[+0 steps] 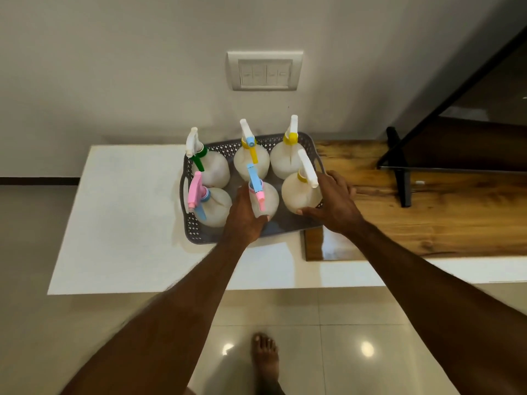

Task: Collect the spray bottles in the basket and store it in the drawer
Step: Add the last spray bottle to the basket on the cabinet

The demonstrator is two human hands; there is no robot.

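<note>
6 bottles stand in the basket (199,238) on the surface (119,223). The left hand (242,218) grips the blue-pink bottle (263,201); the right hand (333,201), just beside, clasps the yellow-collared bottle (299,195).

left arm reaching far, forearm bare | left hand (242,218) curling its fingers round a bottle body, thumb pressing at its near side | right arm reaching far from the right | right hand (333,203) cupping another bottle, thumb touching its base
</note>
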